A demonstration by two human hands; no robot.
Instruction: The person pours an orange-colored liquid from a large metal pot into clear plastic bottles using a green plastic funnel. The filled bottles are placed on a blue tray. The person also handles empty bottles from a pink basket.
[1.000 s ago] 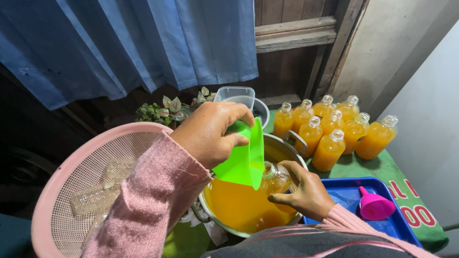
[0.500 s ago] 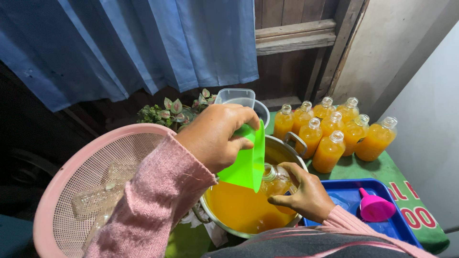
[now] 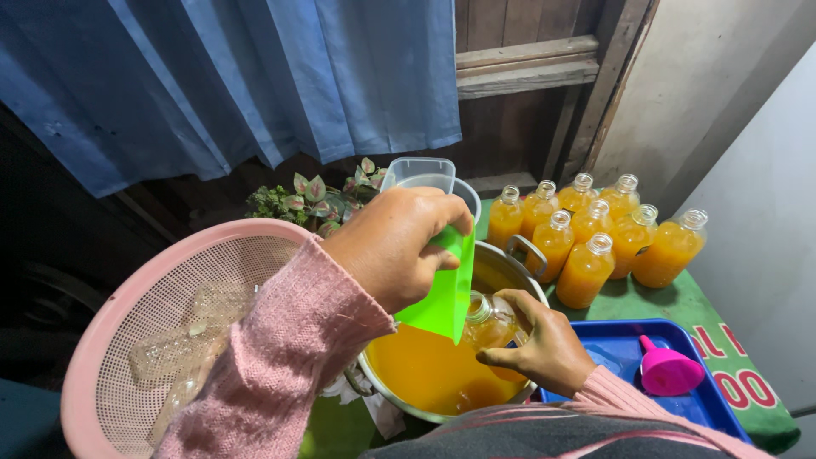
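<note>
My left hand (image 3: 387,246), in a pink sleeve, grips a green plastic scoop (image 3: 442,293) tilted down, its lip at the mouth of a clear bottle (image 3: 489,316). My right hand (image 3: 540,348) holds that bottle at an angle over a metal pot (image 3: 508,255). The bottle is partly filled with orange liquid. The pot holds more orange liquid (image 3: 425,374).
Several filled, uncapped orange bottles (image 3: 586,234) stand on the green cloth behind the pot. A blue tray (image 3: 625,344) with a pink funnel (image 3: 667,370) lies at right. A pink mesh basket (image 3: 127,340) holding empty clear bottles sits at left. Clear containers (image 3: 421,174), a plant (image 3: 297,200) and a blue curtain are behind.
Hardly anything differs: the green scoop stays tilted at the bottle's mouth and both hands keep their hold, with only a slight shift of the view.
</note>
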